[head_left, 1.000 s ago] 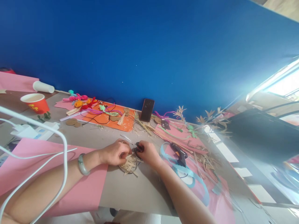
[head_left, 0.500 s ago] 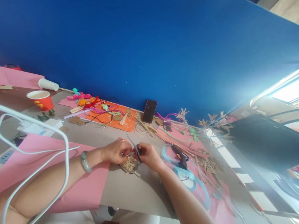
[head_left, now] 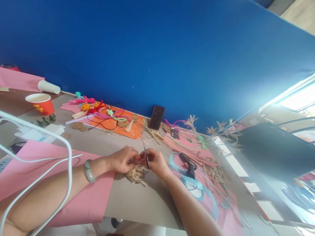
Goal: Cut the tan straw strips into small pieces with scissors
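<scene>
My right hand (head_left: 155, 162) is closed round dark-handled scissors (head_left: 146, 155), their blades pointing up and away from me. Close beside it, the fingers of my left hand (head_left: 123, 159) are pinched together; what sits between them is too small to make out. The fingertips of both hands nearly meet. Just below them, a small round clear container (head_left: 136, 177) holds pale cut strips, with a few strips over its rim. Under my left forearm, which wears a jade-coloured bangle (head_left: 89, 171), lies a pink sheet (head_left: 91, 203).
A phone (head_left: 157, 117) leans on the blue wall. Right of my hands are a glue gun (head_left: 189, 165), blue ribbon (head_left: 209, 191) and dried stems. Pipe-cleaner figures (head_left: 85, 101) lie near an orange sheet (head_left: 125, 131). A red paper cup (head_left: 41, 105) stands left; a white cable (head_left: 70, 164) loops in front.
The scissors have turned more upright, and my right hand has shifted slightly to the left. My left hand stays pinched over the container. The view has moved a little.
</scene>
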The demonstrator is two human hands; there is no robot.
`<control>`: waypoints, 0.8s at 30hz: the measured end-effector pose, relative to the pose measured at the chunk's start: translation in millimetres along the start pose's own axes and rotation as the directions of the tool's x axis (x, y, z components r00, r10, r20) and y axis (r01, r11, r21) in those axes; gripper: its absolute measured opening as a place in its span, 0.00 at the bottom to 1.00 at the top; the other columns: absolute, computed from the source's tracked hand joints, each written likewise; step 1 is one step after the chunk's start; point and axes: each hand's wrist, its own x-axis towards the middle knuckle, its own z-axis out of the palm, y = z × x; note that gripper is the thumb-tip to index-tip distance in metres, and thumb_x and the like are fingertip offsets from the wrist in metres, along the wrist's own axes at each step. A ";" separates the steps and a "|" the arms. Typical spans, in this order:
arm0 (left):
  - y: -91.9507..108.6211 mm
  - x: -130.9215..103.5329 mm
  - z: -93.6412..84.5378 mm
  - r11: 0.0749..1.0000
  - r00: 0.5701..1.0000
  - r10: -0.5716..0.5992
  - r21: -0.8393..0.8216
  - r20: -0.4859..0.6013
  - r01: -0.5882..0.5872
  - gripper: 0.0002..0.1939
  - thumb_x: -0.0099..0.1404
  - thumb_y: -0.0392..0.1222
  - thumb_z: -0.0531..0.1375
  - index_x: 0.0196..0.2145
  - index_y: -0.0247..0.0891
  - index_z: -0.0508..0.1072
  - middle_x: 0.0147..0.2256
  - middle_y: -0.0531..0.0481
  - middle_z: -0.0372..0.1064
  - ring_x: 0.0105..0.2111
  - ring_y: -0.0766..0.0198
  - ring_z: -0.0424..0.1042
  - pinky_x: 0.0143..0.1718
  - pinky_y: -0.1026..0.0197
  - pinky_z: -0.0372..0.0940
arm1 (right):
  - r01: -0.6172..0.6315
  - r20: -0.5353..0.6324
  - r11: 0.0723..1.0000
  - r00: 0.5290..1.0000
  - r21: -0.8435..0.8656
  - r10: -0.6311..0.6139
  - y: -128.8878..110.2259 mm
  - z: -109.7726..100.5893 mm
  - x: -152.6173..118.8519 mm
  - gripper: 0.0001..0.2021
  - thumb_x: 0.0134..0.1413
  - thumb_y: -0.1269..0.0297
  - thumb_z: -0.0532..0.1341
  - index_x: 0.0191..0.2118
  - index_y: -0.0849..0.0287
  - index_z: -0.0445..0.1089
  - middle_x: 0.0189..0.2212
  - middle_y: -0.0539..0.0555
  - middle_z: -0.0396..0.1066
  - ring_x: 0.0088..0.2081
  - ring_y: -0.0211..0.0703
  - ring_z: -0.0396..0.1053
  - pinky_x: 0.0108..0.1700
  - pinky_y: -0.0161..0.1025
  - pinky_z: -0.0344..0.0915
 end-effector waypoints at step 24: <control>-0.9 0.0 6.0 0.986 0.991 0.104 0.125 0.079 -0.113 0.07 0.51 0.29 0.55 0.28 0.38 0.69 0.29 0.50 0.69 0.34 0.61 0.66 0.42 0.58 0.56 | -0.274 -0.339 0.613 0.941 -0.741 0.011 59.4 -124.9 87.7 0.10 0.46 0.63 0.57 0.19 0.60 0.64 0.15 0.47 0.61 0.21 0.35 0.55 0.25 0.34 0.45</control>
